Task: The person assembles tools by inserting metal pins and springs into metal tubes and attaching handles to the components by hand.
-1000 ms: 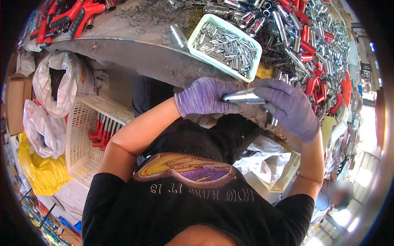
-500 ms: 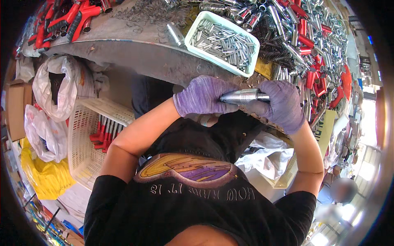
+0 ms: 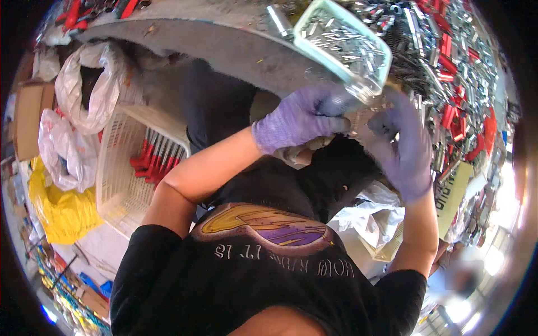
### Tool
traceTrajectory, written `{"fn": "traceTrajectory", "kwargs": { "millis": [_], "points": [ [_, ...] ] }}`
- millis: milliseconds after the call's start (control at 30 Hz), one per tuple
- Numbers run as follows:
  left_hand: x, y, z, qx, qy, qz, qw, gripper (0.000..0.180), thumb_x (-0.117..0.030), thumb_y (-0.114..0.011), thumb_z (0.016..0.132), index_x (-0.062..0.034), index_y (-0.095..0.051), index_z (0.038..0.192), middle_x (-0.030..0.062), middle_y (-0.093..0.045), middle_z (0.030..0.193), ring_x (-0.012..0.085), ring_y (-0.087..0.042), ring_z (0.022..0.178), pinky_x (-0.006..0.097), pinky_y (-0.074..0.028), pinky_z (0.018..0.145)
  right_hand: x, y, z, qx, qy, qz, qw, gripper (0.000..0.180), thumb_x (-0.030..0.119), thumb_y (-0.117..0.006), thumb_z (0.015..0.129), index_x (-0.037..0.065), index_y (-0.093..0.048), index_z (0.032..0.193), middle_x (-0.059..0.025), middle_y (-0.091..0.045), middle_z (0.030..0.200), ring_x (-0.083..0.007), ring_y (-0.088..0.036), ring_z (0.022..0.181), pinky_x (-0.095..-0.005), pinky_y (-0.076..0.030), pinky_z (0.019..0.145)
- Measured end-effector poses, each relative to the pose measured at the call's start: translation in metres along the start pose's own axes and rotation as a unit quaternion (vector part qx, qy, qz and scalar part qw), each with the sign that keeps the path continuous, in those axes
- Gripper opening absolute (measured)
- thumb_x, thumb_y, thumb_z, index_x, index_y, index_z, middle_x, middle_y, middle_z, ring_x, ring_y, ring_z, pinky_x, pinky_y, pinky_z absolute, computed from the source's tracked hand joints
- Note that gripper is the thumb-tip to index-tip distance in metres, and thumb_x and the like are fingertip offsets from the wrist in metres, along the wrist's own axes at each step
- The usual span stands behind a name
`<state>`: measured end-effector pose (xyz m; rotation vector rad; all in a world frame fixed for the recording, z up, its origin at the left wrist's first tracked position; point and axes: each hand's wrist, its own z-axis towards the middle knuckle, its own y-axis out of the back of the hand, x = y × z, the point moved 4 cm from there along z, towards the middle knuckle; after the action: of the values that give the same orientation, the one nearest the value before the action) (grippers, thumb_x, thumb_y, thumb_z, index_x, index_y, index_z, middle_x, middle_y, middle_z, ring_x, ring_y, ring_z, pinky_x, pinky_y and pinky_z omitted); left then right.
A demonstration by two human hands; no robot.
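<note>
Main worry is the tube (image 3: pixel 364 88): smooth, shiny metal, and as far as I can make out only the left hand (image 3: pixel 298 119) has it, fingers wrapped round the near end. If that glove slips, the tube could slide out and drop past the table (image 3: pixel 246 53) edge toward the lap.

Position-wise, it pokes out beyond the left hand's fingertips, angled up and away from the body, with its far end in the gap between the hands. The right hand (image 3: pixel 406 154) is just beside it, fingers half curled. Too blurry to say if it's pinching something small or touching the tube, so can't tell there.

That far end is also right by the near corner of the tub (image 3: pixel 388 60). Can't tell if they touch, but a careless swing could knock the tub and scatter the pins (image 3: pixel 342 42).

Further out, the springs (image 3: pixel 412 70) and red parts (image 3: pixel 448 64) are heaped near the right hand, so a wide reach might snag some. Anything falling that side could end up in the white bag (image 3: pixel 372 218) below, annoying to dig out.
</note>
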<state>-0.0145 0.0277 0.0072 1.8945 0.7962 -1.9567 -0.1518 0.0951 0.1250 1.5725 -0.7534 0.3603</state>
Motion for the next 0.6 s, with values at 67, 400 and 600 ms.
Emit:
{"fn": "traceTrajectory", "kwargs": {
  "millis": [67, 400, 600],
  "points": [
    [0.019, 0.01, -0.026, -0.062, 0.04, -0.324, 0.943, 0.02, -0.008, -0.068, 0.078, -0.0101, -0.056, 0.094, 0.0041, -0.057, 0.087, 0.0218, -0.058, 0.083, 0.037, -0.047, 0.08, -0.001, -0.024, -0.024, 0.096, 0.219, -0.197, 0.951, 0.076, 0.038, -0.08, 0.061, 0.011, -0.049, 0.124, -0.0152, -0.061, 0.097, -0.0307, -0.06, 0.087, -0.0392, -0.048, 0.08],
    [0.222, -0.01, -0.089, -0.271, 0.407, -0.602, 0.632, 0.021, -0.011, -0.057, 0.086, -0.0056, -0.051, 0.106, 0.0126, -0.06, 0.1, 0.0288, -0.059, 0.094, 0.042, -0.05, 0.083, -0.079, -0.184, -0.091, 0.167, 0.101, -0.161, 0.967, 0.064, 0.024, -0.073, 0.067, 0.021, -0.049, 0.127, -0.0124, -0.06, 0.087, -0.0324, -0.06, 0.076, -0.0416, -0.049, 0.068],
    [0.313, -0.051, -0.12, -0.031, 0.373, -0.458, 0.807, 0.018, -0.014, -0.053, 0.089, -0.005, -0.056, 0.105, 0.0122, -0.061, 0.103, 0.0259, -0.059, 0.093, 0.038, -0.05, 0.081, -0.105, -0.234, -0.081, 0.217, -0.008, -0.232, 0.948, 0.048, 0.03, -0.066, 0.076, 0.017, -0.053, 0.121, -0.0145, -0.064, 0.088, -0.0319, -0.064, 0.081, -0.0422, -0.05, 0.071]
  ]
}}
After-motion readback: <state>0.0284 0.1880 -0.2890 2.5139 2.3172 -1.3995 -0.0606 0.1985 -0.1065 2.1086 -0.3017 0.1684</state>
